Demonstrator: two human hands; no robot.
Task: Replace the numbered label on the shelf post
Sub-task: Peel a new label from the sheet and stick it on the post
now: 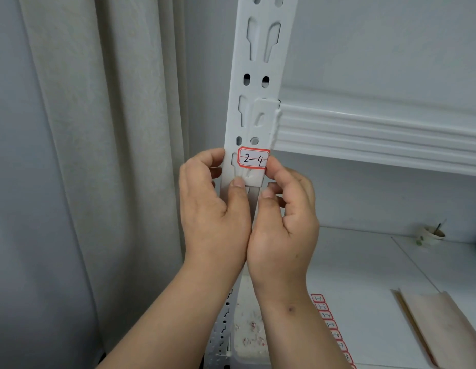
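My two bare forearms rise from the bottom edge, wrists side by side. My left hand (214,206) curls round the left edge of the white slotted shelf post (258,83), thumb pressed flat on its face. My right hand (283,222) has loosely curled fingers; its forefinger and thumb tips touch the right edge of the label (254,159), a red-bordered sticker reading "2-4" stuck on the post just below the shelf beam (378,134). Beyond, on the lower shelf (364,275), lies a strip of spare labels (330,323), and farther back a small bowl (432,234).
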